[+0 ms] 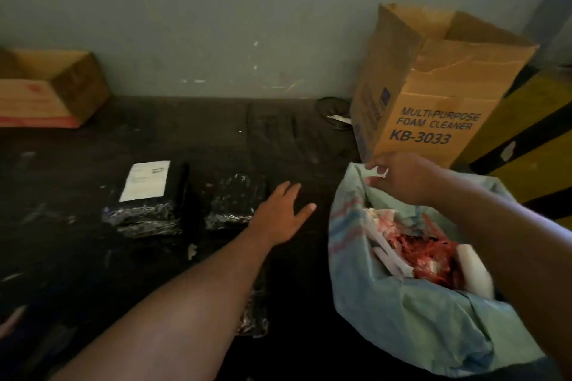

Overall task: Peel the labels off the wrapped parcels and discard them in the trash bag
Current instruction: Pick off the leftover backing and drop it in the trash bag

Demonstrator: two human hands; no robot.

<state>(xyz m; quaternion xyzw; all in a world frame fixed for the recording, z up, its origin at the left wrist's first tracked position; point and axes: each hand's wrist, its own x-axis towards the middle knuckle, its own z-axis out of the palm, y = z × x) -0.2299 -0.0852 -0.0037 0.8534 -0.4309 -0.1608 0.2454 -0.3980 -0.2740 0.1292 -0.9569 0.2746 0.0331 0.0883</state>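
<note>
Two black wrapped parcels lie side by side on the dark floor. The left parcel [148, 204] carries a white label [145, 180] on top. The right parcel [233, 202] shows no label. My left hand [280, 215] hovers open, fingers spread, just right of that second parcel. My right hand [399, 178] is over the far rim of the pale green trash bag [402, 318], with a small white scrap [381, 171] pinched at its fingertips. Another black wrapped parcel [253, 315] shows partly under my left forearm.
A tall cardboard box [433, 96] marked "Multi-purpose foam cleaner" stands behind the bag against the wall. A low open carton [49, 90] sits at the far left. A yellow and black striped object [532, 133] is at the right. Red shreds and white paper fill the bag.
</note>
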